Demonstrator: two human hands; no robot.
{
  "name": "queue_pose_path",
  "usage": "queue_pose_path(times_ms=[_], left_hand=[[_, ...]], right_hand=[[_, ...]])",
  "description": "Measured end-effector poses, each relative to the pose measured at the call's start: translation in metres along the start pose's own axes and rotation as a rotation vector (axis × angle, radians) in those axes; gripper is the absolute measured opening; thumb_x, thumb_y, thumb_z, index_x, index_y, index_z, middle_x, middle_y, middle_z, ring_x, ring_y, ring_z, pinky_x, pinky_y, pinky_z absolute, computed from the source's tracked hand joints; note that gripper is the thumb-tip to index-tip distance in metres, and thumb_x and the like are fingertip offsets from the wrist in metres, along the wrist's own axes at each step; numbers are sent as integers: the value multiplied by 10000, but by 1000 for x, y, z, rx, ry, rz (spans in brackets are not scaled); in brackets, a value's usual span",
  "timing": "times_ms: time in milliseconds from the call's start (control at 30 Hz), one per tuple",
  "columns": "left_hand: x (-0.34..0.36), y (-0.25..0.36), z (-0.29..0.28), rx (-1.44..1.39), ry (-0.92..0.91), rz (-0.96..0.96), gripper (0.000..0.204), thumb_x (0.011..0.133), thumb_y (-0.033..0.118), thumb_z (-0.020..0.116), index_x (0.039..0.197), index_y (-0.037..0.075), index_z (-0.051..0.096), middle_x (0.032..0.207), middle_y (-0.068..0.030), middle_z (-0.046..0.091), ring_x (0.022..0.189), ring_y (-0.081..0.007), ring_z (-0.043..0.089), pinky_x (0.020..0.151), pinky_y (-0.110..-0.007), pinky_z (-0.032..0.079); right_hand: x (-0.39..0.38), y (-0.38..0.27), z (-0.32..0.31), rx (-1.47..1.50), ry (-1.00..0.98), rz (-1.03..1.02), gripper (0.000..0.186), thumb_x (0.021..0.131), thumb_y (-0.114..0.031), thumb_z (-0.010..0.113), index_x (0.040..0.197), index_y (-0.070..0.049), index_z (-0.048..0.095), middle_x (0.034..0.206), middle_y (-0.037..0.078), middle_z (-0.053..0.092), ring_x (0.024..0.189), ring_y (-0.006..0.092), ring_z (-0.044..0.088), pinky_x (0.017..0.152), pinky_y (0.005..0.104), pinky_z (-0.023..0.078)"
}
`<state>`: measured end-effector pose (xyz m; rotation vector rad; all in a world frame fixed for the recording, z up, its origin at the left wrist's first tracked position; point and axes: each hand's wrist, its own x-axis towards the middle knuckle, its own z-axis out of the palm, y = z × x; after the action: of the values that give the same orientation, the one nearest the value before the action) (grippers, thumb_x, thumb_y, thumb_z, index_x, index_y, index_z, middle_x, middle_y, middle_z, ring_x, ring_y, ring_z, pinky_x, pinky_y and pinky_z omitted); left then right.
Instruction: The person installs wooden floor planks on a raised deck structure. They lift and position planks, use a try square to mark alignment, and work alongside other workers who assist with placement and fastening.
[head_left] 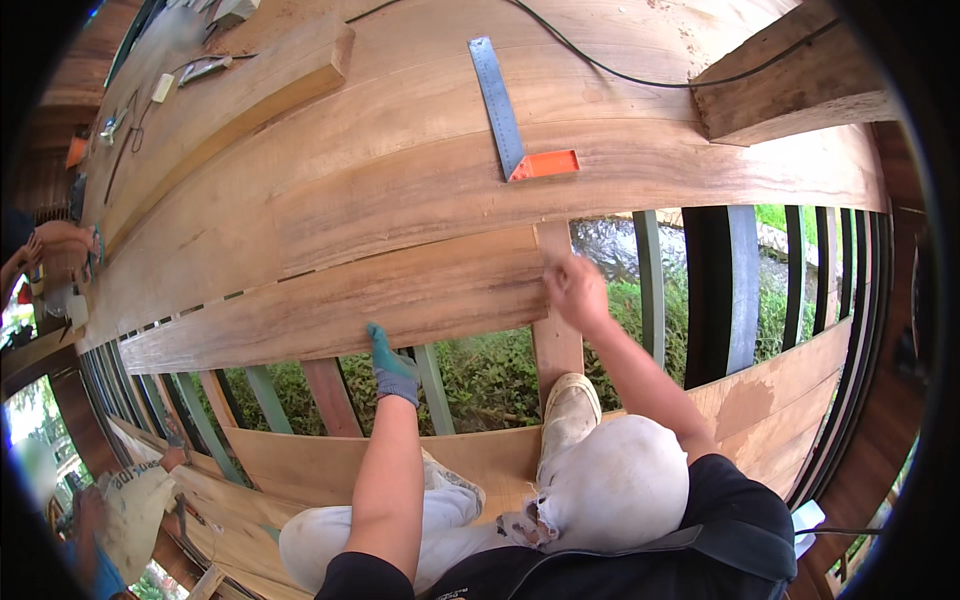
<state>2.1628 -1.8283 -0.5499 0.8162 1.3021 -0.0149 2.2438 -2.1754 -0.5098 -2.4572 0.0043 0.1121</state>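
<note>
"Plank point(330, 300) first: where has it been laid?"

"It is laid crosswise over the joists point(650, 290), just beside the boarded floor point(400, 180); a thin, broken dark line is seen between the two. Its right end is supported by a reddish joist point(558, 350)."

"And how is it touched?"

"Its near edge is touched by the gloved left hand point(394, 368). The fingers are partly hidden, so whether the edge is gripped cannot be told."

"What of the right hand point(577, 290)?"

"It is held bare, just beside the plank's right end, above the reddish joist. The fingers are seen curled but blurred; whether anything is held in them cannot be told."

"What else is seen?"

"A square point(500, 120) with an orange handle is laid flat on the floor, beyond the plank. Farther right, a thick beam point(790, 95) is crossed by a black cable point(640, 82). Green plants point(490, 375) are seen below, between the joists."
</note>
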Motion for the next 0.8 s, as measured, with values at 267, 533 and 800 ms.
queue_pose_path(times_ms=[267,533,800], left_hand=[[11,-12,-6,306,3,3,986,858,678,598,1570,129,191,1631,-147,155,1473,-364,210,1164,-556,215],[2,-6,-15,400,26,-65,819,915,592,588,1522,107,329,1571,-141,325,1211,-226,531,898,-394,503],[-9,-5,-20,308,-30,-38,613,925,502,639,1382,119,498,1302,-54,578,704,-106,525,514,-289,405]], right_hand=[[164,16,-41,-338,70,-424,495,821,-158,696,1302,-125,579,1285,67,565,1260,285,466,1045,421,406],[151,55,-75,-204,45,-274,459,794,-92,685,1247,-83,610,1225,93,579,1191,315,500,1014,421,434],[135,55,-89,-222,48,-242,463,735,-42,651,1195,-60,607,1171,125,566,1157,335,506,1003,433,440]])
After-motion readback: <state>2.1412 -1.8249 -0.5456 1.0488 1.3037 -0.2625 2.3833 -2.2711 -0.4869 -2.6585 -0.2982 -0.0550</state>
